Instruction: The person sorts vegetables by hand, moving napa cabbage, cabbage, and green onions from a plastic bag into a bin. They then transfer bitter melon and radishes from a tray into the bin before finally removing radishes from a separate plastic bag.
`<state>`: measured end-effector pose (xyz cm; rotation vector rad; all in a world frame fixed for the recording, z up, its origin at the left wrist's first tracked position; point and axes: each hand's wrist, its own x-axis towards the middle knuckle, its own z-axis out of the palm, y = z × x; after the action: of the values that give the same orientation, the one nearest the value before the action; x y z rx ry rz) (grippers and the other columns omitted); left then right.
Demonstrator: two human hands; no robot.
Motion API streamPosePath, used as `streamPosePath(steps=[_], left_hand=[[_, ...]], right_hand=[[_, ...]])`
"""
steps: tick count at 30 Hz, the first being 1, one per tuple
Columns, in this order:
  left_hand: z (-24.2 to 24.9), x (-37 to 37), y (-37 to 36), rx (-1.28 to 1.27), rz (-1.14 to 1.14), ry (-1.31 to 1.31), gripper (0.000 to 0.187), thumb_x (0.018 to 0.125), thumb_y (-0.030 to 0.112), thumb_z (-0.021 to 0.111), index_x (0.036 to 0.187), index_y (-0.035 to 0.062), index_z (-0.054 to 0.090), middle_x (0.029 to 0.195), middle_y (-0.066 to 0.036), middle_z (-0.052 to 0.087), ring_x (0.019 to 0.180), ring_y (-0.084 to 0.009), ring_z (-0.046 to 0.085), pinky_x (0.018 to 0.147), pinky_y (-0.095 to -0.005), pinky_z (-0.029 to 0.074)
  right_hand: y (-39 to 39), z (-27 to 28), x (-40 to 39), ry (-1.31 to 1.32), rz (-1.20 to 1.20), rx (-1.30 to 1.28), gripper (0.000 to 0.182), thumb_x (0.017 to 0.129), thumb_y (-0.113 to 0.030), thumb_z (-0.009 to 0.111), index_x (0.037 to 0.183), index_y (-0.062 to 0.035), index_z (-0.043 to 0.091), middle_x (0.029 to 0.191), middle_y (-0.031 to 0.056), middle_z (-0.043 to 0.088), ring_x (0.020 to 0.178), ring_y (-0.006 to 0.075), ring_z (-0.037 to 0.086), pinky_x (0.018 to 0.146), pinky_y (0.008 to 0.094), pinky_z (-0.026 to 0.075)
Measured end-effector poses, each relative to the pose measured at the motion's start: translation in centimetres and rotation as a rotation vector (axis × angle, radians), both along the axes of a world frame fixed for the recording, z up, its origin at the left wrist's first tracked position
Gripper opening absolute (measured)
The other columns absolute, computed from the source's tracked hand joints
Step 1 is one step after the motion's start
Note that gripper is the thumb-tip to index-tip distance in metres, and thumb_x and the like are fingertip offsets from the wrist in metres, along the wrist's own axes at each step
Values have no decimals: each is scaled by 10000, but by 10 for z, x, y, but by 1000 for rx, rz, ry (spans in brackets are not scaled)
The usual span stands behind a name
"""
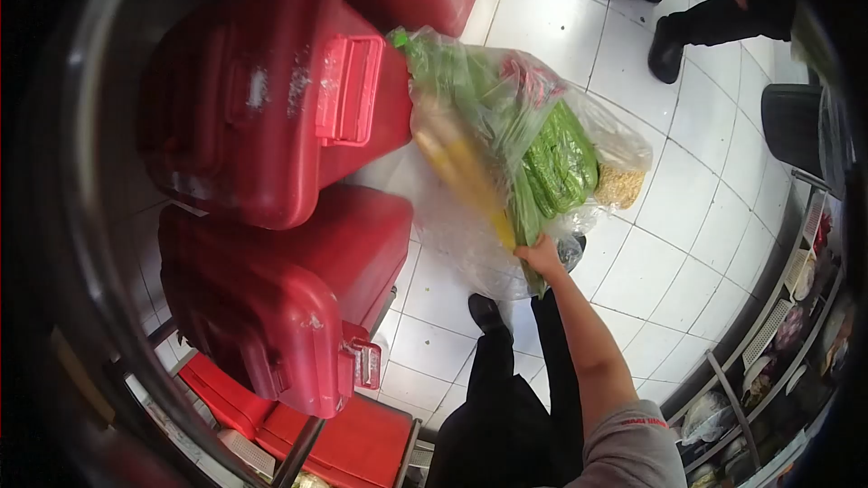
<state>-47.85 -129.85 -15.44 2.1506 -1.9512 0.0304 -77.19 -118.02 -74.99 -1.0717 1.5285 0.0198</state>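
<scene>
My right hand (540, 258) is closed on the lower end of a large clear plastic bag (470, 90) with long green leafy stalks inside. Long yellowish pieces (457, 163), blurred, lie along the bag's left side. Beside them is a bright green wrapped bundle (561, 158). A clear bag of small beige pieces (622, 185) hangs at the right edge of the load. The load is above the tiled floor, near the red bins. My left hand is not in view.
Red lidded bins (244, 99) (271, 307) stand at the left. Below them is a red box (334, 443). Another person's legs (714, 27) and hand are at the upper right. A wire rack (768, 334) with bagged goods lines the right side, near a dark container (788, 126).
</scene>
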Motion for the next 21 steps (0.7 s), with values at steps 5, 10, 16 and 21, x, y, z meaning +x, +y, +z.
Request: streamPosePath(steps=[5, 10, 16, 21], left_hand=[[4, 6, 10, 14, -1, 100, 706, 767, 224, 605, 1381, 68, 293, 1382, -151, 330, 1245, -280, 371, 997, -433, 334], [-2, 4, 1, -52, -230, 196, 607, 791, 51, 546, 1350, 27, 311, 1375, -124, 341, 1257, -222, 354, 1019, -333, 292], [22, -38, 10, -81, -462, -499, 573, 652, -47, 543, 1197, 126, 496, 1336, -152, 357, 1250, -326, 342, 993, -528, 262], [-28, -107, 61, 572, -760, -294, 578, 696, 83, 557, 1263, 74, 445, 1362, -184, 338, 1306, -357, 263, 1047, -557, 187]], right_hand=[[2, 127, -56, -161, -96, 230, 391, 564, -124, 697, 907, 36, 597, 749, 94, 622, 666, 198, 586, 628, 323, 473], [36, 237, -117, -58, 45, 275, 483, 541, -217, 720, 903, 72, 580, 778, 193, 633, 734, 279, 629, 688, 356, 491], [82, 367, -170, 101, 232, 192, 488, 549, -240, 709, 901, 65, 565, 753, 225, 616, 760, 321, 628, 694, 370, 484], [133, 470, -204, 57, 358, 160, 437, 571, -220, 718, 886, 41, 565, 762, 202, 620, 762, 307, 623, 686, 366, 479]])
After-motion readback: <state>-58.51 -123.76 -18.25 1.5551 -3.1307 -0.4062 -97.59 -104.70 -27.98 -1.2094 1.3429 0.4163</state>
